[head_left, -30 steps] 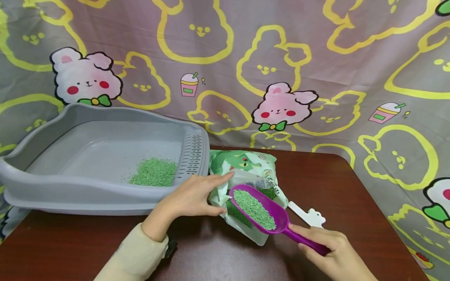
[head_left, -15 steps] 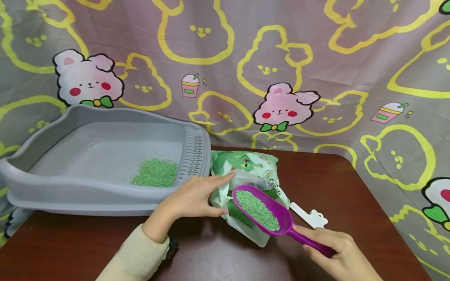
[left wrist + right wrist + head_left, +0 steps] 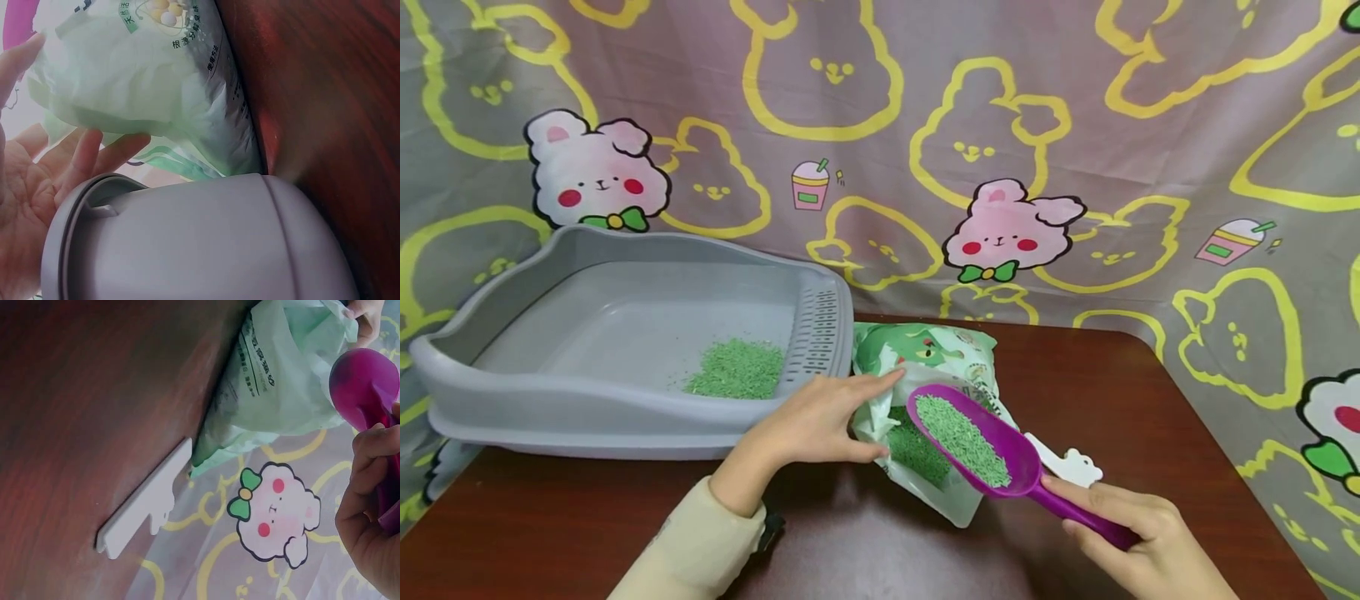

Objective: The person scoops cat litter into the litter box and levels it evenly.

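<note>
My right hand grips the handle of a purple scoop heaped with green litter pellets, held just above the open mouth of a green and white litter bag lying on the brown table. My left hand rests with straight fingers on the bag's left edge, thumb under the rim. In the left wrist view the fingers touch the bag. The right wrist view shows the scoop and bag.
A grey litter tray stands at the left with a small heap of green pellets in its right corner. A white bunny-shaped clip lies right of the bag. A patterned cloth hangs behind the table.
The loaded scoop has lifted slightly and drifted right, out of the bag's mouth. My left hand stays on the bag.
</note>
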Demonstrator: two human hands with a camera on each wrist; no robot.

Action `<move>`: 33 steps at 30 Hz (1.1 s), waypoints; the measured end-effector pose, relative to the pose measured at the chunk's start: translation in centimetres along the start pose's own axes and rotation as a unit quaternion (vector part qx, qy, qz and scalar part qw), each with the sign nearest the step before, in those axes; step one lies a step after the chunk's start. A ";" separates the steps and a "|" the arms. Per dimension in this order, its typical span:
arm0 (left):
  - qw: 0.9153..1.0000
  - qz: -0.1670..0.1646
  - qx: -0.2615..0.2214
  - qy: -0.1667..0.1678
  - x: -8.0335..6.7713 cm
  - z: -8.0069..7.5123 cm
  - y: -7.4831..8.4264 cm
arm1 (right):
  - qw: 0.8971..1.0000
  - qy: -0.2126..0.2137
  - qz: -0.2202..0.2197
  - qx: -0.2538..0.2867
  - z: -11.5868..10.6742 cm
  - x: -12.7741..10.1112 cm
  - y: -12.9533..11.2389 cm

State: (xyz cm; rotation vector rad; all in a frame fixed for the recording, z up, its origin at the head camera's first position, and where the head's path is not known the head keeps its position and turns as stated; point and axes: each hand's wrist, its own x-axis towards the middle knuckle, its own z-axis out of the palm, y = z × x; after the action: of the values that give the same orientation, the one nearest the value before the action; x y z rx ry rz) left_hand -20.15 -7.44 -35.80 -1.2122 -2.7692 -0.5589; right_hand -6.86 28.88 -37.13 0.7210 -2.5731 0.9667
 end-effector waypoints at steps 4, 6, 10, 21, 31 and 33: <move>1.000 0.001 0.000 0.001 0.0 -0.1 0.0 | 1.000 -0.001 -0.026 0.007 -0.4 0.5 0.0; 1.000 0.001 -0.001 0.001 0.0 -0.1 0.0 | 0.999 0.000 -0.043 -0.005 -0.7 0.8 0.0; 1.000 0.001 -0.001 0.001 0.1 -0.2 0.0 | 0.998 0.011 -0.047 -0.035 -1.1 1.3 0.0; 1.000 -0.003 0.000 -0.003 0.0 -0.3 0.0 | 0.999 0.037 -0.023 -0.013 -1.4 1.6 0.4; 1.000 -0.004 -0.004 0.000 0.0 -0.3 0.1 | 0.995 0.048 -0.084 0.019 -2.2 3.1 0.5; 1.000 -0.004 -0.003 0.000 0.1 -0.2 0.1 | 0.994 0.056 -0.094 0.019 -2.3 3.4 0.8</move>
State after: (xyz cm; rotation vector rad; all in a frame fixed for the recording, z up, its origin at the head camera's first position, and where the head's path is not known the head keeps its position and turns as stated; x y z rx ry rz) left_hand -20.12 -7.40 -35.54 -1.2035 -2.7751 -0.5672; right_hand -9.91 29.81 -34.38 0.8754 -2.3493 0.9679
